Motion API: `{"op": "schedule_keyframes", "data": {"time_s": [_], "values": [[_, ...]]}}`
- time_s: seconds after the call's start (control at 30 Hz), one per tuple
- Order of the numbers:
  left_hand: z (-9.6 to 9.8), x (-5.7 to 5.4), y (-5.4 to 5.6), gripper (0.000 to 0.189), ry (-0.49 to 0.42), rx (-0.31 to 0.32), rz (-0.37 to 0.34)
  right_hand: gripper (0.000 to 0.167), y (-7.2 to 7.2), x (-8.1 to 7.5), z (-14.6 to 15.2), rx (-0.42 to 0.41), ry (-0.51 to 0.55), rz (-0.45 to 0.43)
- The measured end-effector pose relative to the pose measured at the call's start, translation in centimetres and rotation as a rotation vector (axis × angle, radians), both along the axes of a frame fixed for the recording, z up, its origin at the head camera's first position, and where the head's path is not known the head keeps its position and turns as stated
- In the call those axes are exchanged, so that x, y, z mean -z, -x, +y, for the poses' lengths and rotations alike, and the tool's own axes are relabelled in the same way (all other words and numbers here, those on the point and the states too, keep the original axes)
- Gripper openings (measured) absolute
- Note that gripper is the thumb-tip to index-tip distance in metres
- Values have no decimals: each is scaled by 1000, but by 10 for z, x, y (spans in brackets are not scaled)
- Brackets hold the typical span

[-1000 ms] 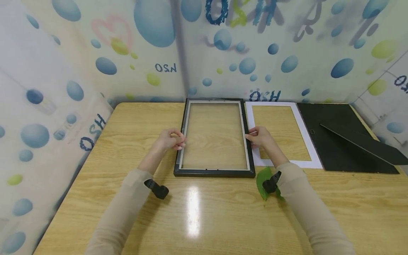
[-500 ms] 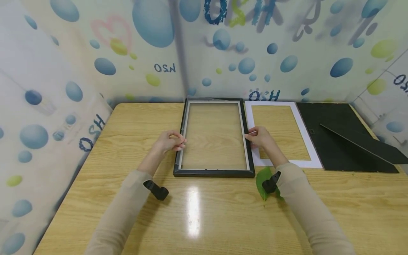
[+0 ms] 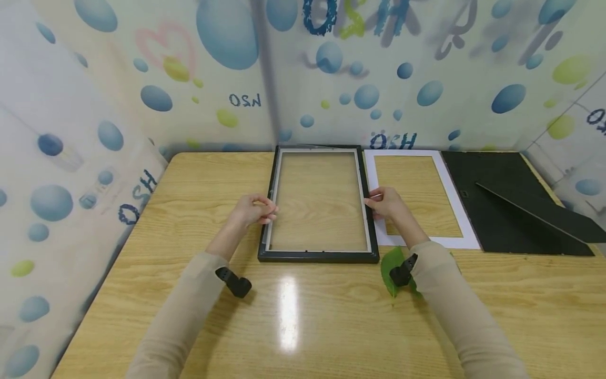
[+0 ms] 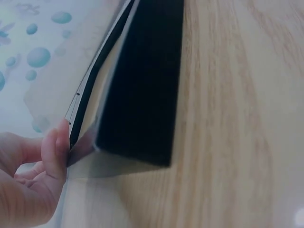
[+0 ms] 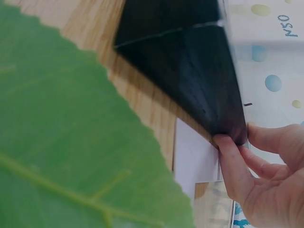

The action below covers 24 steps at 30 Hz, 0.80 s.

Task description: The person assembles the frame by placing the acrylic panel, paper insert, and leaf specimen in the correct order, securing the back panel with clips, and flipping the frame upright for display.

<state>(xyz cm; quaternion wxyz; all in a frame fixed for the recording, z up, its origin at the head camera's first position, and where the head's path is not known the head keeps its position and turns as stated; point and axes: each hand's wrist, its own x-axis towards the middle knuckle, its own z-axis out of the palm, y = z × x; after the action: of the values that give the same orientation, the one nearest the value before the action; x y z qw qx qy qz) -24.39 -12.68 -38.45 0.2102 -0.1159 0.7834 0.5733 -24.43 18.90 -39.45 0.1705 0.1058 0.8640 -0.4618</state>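
A black picture frame (image 3: 318,257) with a light inner lip lies flat on the table, close to the wall. Over it sits a clear sheet (image 4: 114,167), slightly askew; one corner juts past the frame in the left wrist view. My left hand (image 3: 252,210), at the frame's left side, pinches the edge of that sheet between thumb and fingertips. On the opposite side my right hand (image 3: 389,204) grips the frame's right bar, thumb on top and fingers against its outer side, as the right wrist view (image 5: 270,173) shows.
A white mat (image 3: 454,242) lies right of the frame. Beyond it is a black backing board (image 3: 497,171) with its stand (image 3: 544,213) raised. Green leaves (image 3: 391,272) lie under my right wrist. The patterned wall (image 3: 322,116) borders the table's back edge.
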Motion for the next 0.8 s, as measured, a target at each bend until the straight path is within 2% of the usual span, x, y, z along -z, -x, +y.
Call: {"op": "schedule_keyframes", "data": {"time_s": [0.2, 0.43, 0.53, 0.8], "values": [[4, -1, -1, 23, 22, -15, 2, 44, 0, -1, -1, -3, 6, 11], [8, 0, -7, 20, 127, 16, 89, 44, 0, -2, -2, -14, 13, 13], [11, -3, -7, 18, 194, 55, 116, 44, 0, -2, -2, -10, -1, 7], [11, -14, -2, 13, 460, 211, 216, 44, -1, -3, -3, -5, -9, 5]]}}
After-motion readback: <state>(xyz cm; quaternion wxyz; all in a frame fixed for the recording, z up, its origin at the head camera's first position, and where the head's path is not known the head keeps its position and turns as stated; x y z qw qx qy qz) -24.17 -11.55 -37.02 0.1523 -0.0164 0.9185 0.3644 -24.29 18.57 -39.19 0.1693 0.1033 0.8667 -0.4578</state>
